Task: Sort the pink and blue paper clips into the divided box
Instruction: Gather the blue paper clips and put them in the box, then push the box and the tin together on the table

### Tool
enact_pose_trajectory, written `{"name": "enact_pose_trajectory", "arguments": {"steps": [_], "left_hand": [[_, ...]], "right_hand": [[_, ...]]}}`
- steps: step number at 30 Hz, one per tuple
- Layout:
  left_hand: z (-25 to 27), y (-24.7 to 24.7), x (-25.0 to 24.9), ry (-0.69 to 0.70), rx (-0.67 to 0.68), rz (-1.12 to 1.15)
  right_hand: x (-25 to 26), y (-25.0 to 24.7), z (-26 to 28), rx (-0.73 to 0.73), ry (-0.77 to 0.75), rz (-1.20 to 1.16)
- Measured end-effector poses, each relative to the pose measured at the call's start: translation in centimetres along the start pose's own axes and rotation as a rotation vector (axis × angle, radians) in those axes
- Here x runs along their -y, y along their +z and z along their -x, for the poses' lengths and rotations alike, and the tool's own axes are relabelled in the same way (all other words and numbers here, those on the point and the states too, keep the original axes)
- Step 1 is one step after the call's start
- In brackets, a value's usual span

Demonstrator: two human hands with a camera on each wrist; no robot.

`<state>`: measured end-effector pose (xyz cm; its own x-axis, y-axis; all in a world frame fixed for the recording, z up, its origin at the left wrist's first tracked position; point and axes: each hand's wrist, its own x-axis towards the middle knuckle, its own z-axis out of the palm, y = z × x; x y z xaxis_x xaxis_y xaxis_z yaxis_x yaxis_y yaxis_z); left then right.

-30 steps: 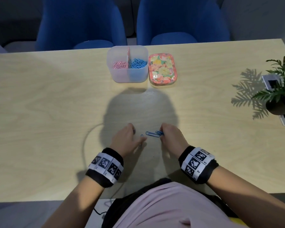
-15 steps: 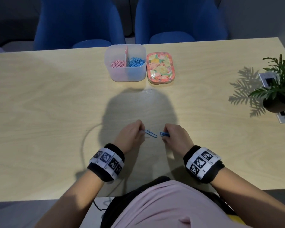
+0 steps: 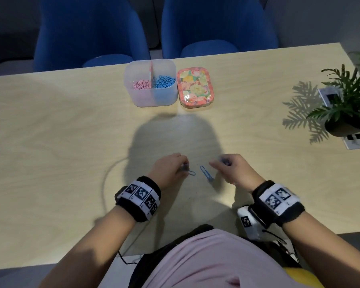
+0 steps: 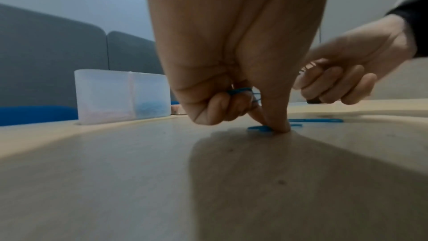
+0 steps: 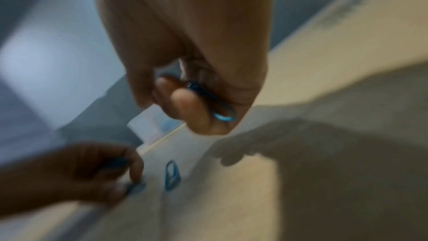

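Observation:
The clear divided box (image 3: pixel 154 98) stands at the table's far side, with pink clips (image 3: pixel 140 84) in its left half and blue clips (image 3: pixel 164 81) in its right half. My left hand (image 3: pixel 183 168) keeps blue clips (image 4: pixel 241 91) in its curled fingers and presses a fingertip on another blue clip (image 3: pixel 191 173) lying flat on the table. A loose blue clip (image 3: pixel 206 173) lies between my hands. My right hand (image 3: pixel 220 162) hovers just above the table, its fingers curled round a blue clip (image 5: pixel 213 102).
A floral tin (image 3: pixel 194 88) sits right of the box. A potted plant (image 3: pixel 349 107) and power sockets (image 3: pixel 355 140) occupy the right edge. Two blue chairs (image 3: pixel 92 32) stand beyond the table. A thin cable (image 3: pixel 104 183) runs near my left wrist.
My right hand has lifted and drawn to the right with its clip. One blue clip now lies loose between my hands. My left fingertip has settled on the clip at its side.

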<state>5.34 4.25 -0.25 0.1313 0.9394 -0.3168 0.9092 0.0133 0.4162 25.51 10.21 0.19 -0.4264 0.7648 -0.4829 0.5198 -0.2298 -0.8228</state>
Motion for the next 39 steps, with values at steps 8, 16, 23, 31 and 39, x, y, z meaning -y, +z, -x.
{"name": "enact_pose_trajectory", "arguments": {"steps": [8,16,23,31,39], "left_hand": [[-1.0,-1.5,0.5,-0.021,0.102,0.112],[-8.8,-12.6,1.3,-0.105,-0.477,0.054],[-14.4,-16.0,3.8,-0.314,-0.292,-0.102],[-11.4,-16.1,9.9,-0.325,-0.808,0.156],[-10.5,-12.7,11.9,-0.515,-0.647,0.878]], "right_hand": [[0.4,3.6,0.7,-0.096,0.029,0.688],[-0.2,0.9,-0.2,0.136,-0.05,0.398],[5.4,-1.8,-3.1,0.128,-0.058,0.124],[17.2,-0.6,-11.4,-0.202,-0.309,0.255],[23.9,3.8,-19.2,-0.158,-0.19,0.282]]}}
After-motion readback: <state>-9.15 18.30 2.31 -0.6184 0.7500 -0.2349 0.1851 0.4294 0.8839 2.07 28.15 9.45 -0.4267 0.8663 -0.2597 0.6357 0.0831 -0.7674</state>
